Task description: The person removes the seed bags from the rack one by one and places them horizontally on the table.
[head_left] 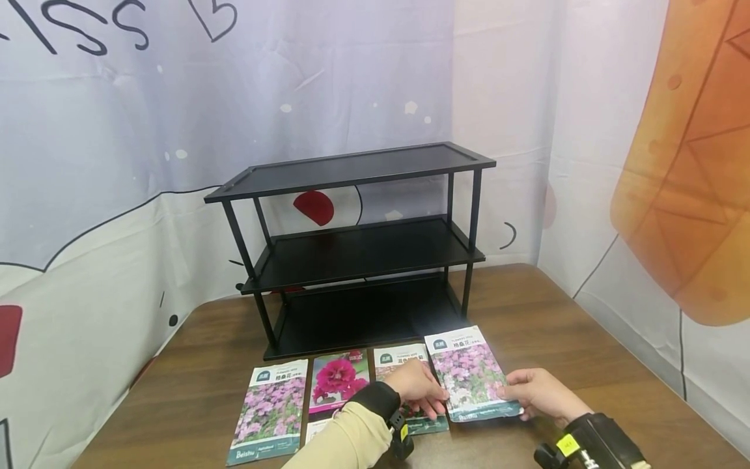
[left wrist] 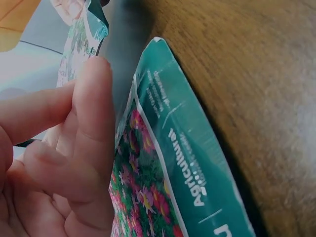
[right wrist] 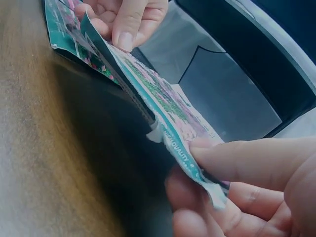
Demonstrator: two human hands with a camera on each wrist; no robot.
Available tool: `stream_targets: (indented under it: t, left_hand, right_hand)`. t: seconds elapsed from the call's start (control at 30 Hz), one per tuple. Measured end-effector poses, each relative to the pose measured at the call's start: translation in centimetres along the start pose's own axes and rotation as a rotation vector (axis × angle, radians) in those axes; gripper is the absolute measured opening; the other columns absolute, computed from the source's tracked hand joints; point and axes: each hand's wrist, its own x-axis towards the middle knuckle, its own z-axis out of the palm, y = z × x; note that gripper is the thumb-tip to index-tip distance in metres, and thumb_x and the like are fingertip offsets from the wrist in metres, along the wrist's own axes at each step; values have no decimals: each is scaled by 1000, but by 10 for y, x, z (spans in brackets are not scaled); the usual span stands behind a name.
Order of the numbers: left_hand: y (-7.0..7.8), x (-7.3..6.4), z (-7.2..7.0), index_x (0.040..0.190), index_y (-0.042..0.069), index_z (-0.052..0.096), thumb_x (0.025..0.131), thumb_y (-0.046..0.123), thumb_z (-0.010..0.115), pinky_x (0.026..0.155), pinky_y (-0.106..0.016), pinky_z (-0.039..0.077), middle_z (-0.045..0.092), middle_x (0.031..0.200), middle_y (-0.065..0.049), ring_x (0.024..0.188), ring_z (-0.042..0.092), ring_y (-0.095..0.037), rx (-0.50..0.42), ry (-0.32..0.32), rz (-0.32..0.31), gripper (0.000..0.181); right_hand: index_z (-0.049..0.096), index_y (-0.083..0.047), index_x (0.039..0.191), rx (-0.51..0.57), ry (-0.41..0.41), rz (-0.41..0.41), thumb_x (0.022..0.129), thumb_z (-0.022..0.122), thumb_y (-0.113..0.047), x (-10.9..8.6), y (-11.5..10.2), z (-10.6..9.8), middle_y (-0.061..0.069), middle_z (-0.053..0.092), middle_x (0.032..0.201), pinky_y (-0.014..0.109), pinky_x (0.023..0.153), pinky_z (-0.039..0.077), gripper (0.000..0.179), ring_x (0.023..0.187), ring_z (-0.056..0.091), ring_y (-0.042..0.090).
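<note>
A seed packet (head_left: 471, 371) with pale pink flowers and a teal bottom band is tilted above the table at the right end of the row. My right hand (head_left: 541, 394) pinches its lower right corner, thumb on the printed face and fingers beneath. At its left edge, my left hand (head_left: 416, 387) holds it with the thumb on the edge. Under the left hand lies another seed packet (head_left: 428, 425), partly covered; its teal band (left wrist: 182, 128) and red and pink flowers show close up in the left wrist view.
A black three-tier rack (head_left: 357, 254) stands behind the packets. Further left lie a magenta-flower seed packet (head_left: 338, 378), partly behind the left sleeve, and a pink-flower seed packet (head_left: 272, 410). All are on a brown wooden table (head_left: 562, 326), with printed cloth (head_left: 351, 78) hanging behind.
</note>
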Motion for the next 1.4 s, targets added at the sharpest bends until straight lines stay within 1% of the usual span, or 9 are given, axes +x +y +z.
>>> stream_targets:
  t: [0.13, 0.23, 0.37, 0.5, 0.77, 1.03, 1.2, 1.4]
  left_hand:
    - [0, 0, 1, 65, 4, 66, 80, 8, 70, 34, -15, 27, 64, 55, -6, 42, 56, -8, 12, 3, 3, 17]
    - [0, 0, 2, 64, 4, 66, 80, 8, 71, 34, -15, 27, 64, 54, -6, 41, 55, -8, 19, 9, 2, 17]
    - [0, 0, 4, 64, 5, 66, 80, 10, 71, 34, -15, 26, 63, 53, -4, 40, 53, -6, 56, 16, 2, 18]
    - [-1, 2, 5, 62, 6, 67, 80, 10, 71, 33, -15, 24, 62, 50, -2, 37, 49, -4, 93, 25, 13, 18]
    - [-2, 5, 5, 55, 8, 65, 78, 13, 74, 32, -17, 21, 51, 41, 5, 34, 41, -4, 202, 68, 48, 25]
    - [-6, 7, 5, 50, 7, 61, 76, 15, 76, 32, -18, 23, 45, 37, 7, 32, 31, -5, 252, 96, 80, 31]
    - [-5, 7, 5, 47, 6, 59, 75, 16, 76, 34, -20, 26, 42, 36, 7, 33, 31, -5, 296, 113, 101, 34]
    - [-2, 4, 6, 48, 4, 60, 75, 17, 76, 35, -21, 27, 39, 35, 6, 33, 33, -7, 327, 131, 98, 34]
  right_hand:
    - [51, 18, 107, -10, 16, 7, 82, 66, -11, -1, 0, 1, 0, 50, 67, 27, 53, 51, 41, 53, 44, 8]
    - [52, 17, 106, -25, 35, 12, 81, 68, -11, -1, 1, 1, 1, 50, 67, 28, 52, 51, 41, 54, 46, 9]
    - [54, 16, 103, -43, 49, 13, 80, 69, -11, -2, 0, 2, 2, 51, 68, 27, 50, 51, 38, 53, 48, 10]
    - [55, 15, 104, -68, 63, 24, 79, 70, -12, -3, 0, 2, 1, 50, 67, 26, 48, 49, 39, 52, 47, 11]
    - [54, 14, 108, -162, 95, 31, 78, 72, -14, -3, 1, 2, 2, 50, 67, 27, 46, 47, 45, 57, 49, 15]
    - [55, 11, 105, -206, 99, 37, 76, 72, -15, -2, -1, 4, 2, 54, 67, 23, 43, 42, 43, 54, 47, 13]
    - [56, 10, 105, -217, 116, 57, 75, 74, -17, -1, -2, 6, 3, 54, 69, 23, 43, 42, 44, 56, 48, 15]
    - [58, 8, 105, -226, 161, 92, 73, 75, -15, 1, -4, 8, 5, 51, 70, 23, 43, 41, 43, 57, 47, 15]
